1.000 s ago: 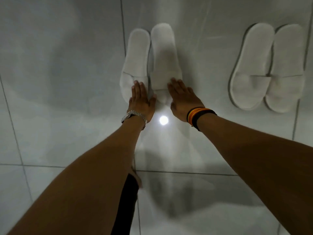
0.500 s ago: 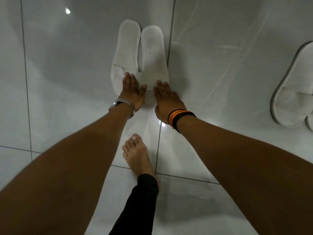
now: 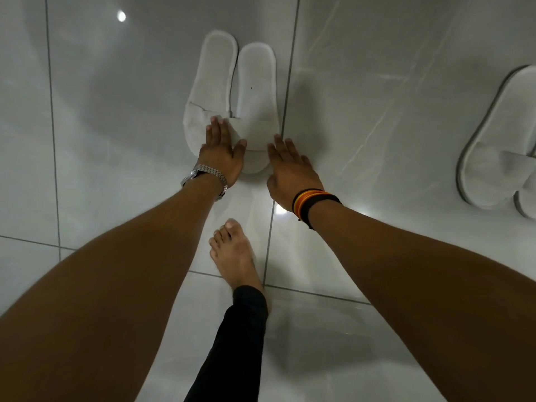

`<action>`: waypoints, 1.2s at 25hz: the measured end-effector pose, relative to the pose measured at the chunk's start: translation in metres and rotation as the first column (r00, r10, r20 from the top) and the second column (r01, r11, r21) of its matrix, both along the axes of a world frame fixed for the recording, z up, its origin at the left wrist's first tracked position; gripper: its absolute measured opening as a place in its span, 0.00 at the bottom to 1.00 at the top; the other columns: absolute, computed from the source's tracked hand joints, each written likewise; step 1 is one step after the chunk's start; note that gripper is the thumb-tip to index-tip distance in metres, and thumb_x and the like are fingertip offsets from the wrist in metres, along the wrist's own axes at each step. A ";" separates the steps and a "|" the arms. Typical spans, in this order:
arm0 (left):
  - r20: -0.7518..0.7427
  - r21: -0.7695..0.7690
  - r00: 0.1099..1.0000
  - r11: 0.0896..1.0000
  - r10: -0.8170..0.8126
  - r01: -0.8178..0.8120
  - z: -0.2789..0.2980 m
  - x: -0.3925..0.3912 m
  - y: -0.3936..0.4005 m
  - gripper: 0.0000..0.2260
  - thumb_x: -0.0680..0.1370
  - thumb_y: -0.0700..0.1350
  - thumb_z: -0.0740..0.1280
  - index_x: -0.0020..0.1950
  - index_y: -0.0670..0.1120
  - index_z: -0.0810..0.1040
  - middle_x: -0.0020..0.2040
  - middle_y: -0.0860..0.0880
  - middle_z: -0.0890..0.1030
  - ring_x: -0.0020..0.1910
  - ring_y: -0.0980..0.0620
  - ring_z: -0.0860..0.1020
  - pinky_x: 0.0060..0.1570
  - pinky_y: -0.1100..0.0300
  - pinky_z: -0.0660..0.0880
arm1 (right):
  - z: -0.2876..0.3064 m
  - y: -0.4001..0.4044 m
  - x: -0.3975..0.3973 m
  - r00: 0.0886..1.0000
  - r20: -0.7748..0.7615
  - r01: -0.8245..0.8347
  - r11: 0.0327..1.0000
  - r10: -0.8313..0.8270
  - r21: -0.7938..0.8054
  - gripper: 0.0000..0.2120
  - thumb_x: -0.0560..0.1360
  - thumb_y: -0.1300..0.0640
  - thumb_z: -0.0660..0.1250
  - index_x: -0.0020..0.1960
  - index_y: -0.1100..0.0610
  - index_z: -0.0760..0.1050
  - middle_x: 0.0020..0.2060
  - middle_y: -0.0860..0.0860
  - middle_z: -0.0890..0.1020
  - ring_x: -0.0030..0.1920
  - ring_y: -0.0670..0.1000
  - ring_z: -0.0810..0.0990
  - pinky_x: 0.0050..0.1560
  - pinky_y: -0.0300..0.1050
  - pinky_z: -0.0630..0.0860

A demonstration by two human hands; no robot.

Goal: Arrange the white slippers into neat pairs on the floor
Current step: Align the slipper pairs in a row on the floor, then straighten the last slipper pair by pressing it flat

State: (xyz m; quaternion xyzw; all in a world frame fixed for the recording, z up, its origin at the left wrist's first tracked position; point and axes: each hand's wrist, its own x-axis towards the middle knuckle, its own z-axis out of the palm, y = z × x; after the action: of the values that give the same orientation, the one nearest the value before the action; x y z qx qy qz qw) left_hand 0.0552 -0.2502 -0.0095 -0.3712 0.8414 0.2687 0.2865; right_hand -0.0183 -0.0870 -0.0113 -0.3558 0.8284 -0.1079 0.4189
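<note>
Two white slippers lie side by side on the glossy tiled floor, toes toward me: the left slipper and the right slipper, touching along their inner edges. My left hand, with a metal watch on the wrist, rests flat with fingers spread on the left slipper's toe strap. My right hand, with coloured bands on the wrist, lies flat on the floor against the right slipper's toe edge. Neither hand grips anything. A second pair of white slippers sits at the right edge, partly cut off.
My bare foot with a black trouser leg stands on the floor just below the hands. Grey tile joints cross the floor. A ceiling light reflection shines at the upper left.
The view has shifted, so both pairs appear further right. The near pair's heels now sit closer to even. My right hand has slid off the slipper onto the floor beside it. My foot came into view.
</note>
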 end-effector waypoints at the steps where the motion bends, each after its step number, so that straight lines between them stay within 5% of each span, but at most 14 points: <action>1: 0.000 -0.015 1.000 1.000 -0.021 0.022 0.004 -0.002 0.010 0.32 0.85 0.56 0.49 0.82 0.44 0.39 0.83 0.45 0.39 0.82 0.46 0.41 0.80 0.47 0.47 | 0.005 0.014 -0.005 1.000 -0.011 0.006 1.000 -0.006 0.004 0.33 0.81 0.56 0.57 0.82 0.57 0.48 0.83 0.52 0.44 0.83 0.56 0.44 0.81 0.60 0.53; 7: -0.045 -0.020 0.972 0.973 -0.230 0.229 0.014 -0.041 0.118 0.31 0.85 0.55 0.49 0.82 0.43 0.39 0.83 0.44 0.40 0.82 0.45 0.42 0.80 0.47 0.47 | 0.023 0.145 -0.070 0.976 -0.115 0.198 0.972 -0.183 0.129 0.33 0.81 0.56 0.57 0.82 0.57 0.46 0.83 0.53 0.43 0.83 0.56 0.43 0.80 0.61 0.54; 13: -0.163 0.131 0.869 0.863 -0.466 0.488 -0.005 -0.147 0.297 0.31 0.85 0.55 0.50 0.82 0.46 0.40 0.83 0.47 0.38 0.82 0.48 0.40 0.80 0.51 0.45 | 0.016 0.319 -0.147 0.875 -0.213 0.481 0.832 -0.435 0.277 0.37 0.81 0.55 0.58 0.83 0.56 0.42 0.83 0.53 0.40 0.82 0.58 0.42 0.78 0.64 0.59; 18: -0.126 0.218 0.823 0.794 -0.554 0.567 -0.031 -0.211 0.436 0.32 0.84 0.58 0.48 0.82 0.45 0.39 0.83 0.46 0.36 0.82 0.48 0.39 0.80 0.49 0.44 | -0.002 0.416 -0.179 0.881 -0.155 0.472 0.828 -0.446 0.301 0.35 0.82 0.53 0.58 0.83 0.49 0.43 0.82 0.51 0.36 0.82 0.60 0.39 0.71 0.68 0.68; 30: -0.065 0.245 0.765 0.733 -0.641 0.635 -0.019 -0.305 0.563 0.32 0.84 0.58 0.48 0.82 0.43 0.40 0.82 0.44 0.35 0.82 0.46 0.39 0.80 0.47 0.41 | -0.005 0.555 -0.279 0.881 -0.128 0.473 0.854 -0.456 0.217 0.36 0.80 0.61 0.61 0.83 0.54 0.46 0.82 0.53 0.39 0.82 0.60 0.40 0.80 0.60 0.55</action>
State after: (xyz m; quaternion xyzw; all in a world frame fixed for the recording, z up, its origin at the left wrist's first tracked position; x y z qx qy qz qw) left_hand -0.2501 0.3128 -0.0290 -0.0240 0.8727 0.2548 0.4158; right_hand -0.2972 0.4680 -0.0164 -0.0952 0.9111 -0.0913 0.3906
